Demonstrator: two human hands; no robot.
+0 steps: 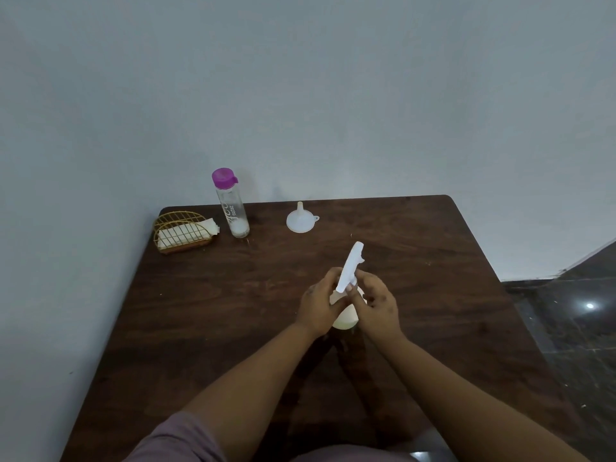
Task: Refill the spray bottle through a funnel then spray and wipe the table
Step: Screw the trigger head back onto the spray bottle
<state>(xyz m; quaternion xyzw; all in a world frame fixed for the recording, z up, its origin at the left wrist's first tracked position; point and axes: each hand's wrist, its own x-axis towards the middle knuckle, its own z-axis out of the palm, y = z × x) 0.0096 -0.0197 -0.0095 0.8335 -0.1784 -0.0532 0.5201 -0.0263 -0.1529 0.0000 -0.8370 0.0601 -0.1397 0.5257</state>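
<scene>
standing upright near the middle of the table (433,248), the spray bottle (345,316) is gripped from both sides, its white trigger head (350,266) pointing away from the person. left hand (318,303) wraps the bottle's shoulder, fingers curled round it, apparently to steady the body. right hand (378,303) curls at the neck just under the trigger head; judged to be unscrewing the head for the refill, though the collar itself is hidden by the fingers. whether the head is loose cannot be told.

funnel (301,220) rests mouth-down, spout up, well apart from the bottle toward the far edge, untouched. water bottle (230,203) with purple cap on stands upright to the funnel's left; it looks mostly empty of liquid, level uncertain. wire holder (181,231) with folded tissues sits at the far left corner, just beside the water bottle, presumably staged for the wipe.
</scene>
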